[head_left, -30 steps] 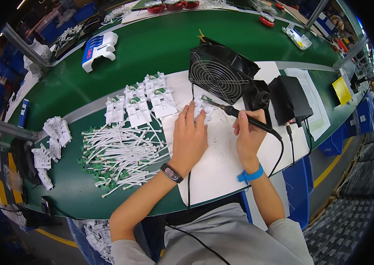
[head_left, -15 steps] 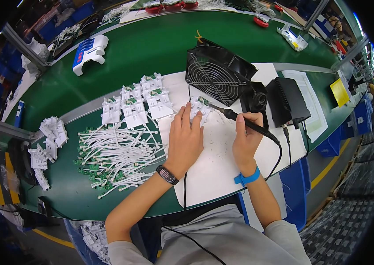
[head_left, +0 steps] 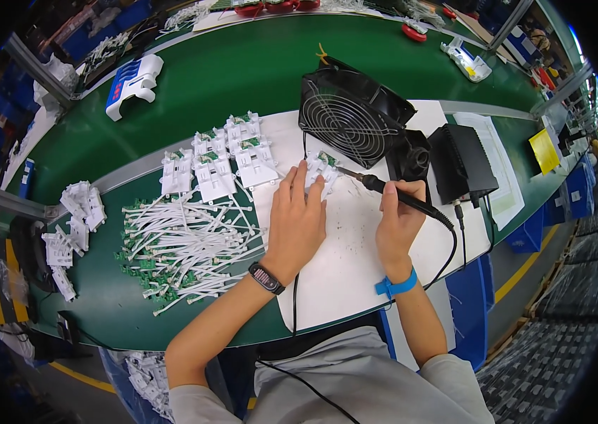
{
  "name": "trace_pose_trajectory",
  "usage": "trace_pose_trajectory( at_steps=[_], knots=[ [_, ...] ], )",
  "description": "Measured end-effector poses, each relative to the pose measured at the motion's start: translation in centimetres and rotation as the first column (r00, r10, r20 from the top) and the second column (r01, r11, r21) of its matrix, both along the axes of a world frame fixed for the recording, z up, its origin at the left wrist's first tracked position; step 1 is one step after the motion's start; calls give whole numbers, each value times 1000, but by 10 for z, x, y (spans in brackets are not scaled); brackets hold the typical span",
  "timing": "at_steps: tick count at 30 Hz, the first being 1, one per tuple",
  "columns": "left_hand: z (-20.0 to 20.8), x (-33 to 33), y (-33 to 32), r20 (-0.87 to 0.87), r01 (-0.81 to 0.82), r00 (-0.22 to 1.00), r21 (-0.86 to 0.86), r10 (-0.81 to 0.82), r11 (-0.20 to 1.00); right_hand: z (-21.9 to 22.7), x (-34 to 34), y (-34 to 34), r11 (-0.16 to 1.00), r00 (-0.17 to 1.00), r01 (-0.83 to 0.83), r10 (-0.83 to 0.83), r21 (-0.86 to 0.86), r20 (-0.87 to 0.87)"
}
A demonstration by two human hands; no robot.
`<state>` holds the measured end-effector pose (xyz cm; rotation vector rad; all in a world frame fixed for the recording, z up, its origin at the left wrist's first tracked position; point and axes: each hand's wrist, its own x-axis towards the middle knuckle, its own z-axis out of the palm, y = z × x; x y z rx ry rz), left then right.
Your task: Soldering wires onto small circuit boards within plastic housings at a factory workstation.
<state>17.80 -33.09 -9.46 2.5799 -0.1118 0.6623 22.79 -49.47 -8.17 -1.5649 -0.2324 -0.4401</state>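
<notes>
My right hand [head_left: 401, 222] is closed in a pen-like grip on a black soldering iron [head_left: 412, 203]. Its metal tip reaches the small green circuit board on a white plastic housing [head_left: 322, 174]. My left hand [head_left: 295, 230] lies on the white work sheet [head_left: 345, 275], its long fingers over the near left part of that housing, holding it down. Left of this hand is a heap of white cables with green boards [head_left: 182, 244]. Behind the heap stand several more white housings [head_left: 214, 177] with green boards in rows. What is under my left fingers is hidden.
A black fan [head_left: 348, 116] with a wire guard stands just beyond the housing. To its right are an iron holder [head_left: 410, 157] and a black box-shaped unit [head_left: 463, 162] with cables. Loose white housings [head_left: 76, 219] lie at left. A white-and-blue casing [head_left: 135, 85] rests on the far green surface.
Both hands stay almost in place, with the iron's tip still at the housing's board. The whole view has shifted slightly.
</notes>
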Motion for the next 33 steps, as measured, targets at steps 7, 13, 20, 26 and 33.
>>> trace_pose_trajectory(
  at_steps=[7,13,20,26,33],
  knots=[
    [0,0,1,-16,-14,1000,6,14,1000,-2,2,-1,1000,1000,13,-13,-1,-24],
    [2,0,2,-14,0,1000,-7,0,1000,0,2,-2,999,997,9,-7,34,-73],
    [0,0,1,-2,15,1000,-19,-15,1000,11,-13,-38,996,997,70,-72,56,24],
    [0,-1,4,-4,6,1000,-11,-6,1000,42,-14,-86,916,891,388,-344,-100,297],
    [2,1,3,1,5,1000,-32,-5,999,37,29,-83,897,941,326,-278,-297,193]
  ],
)
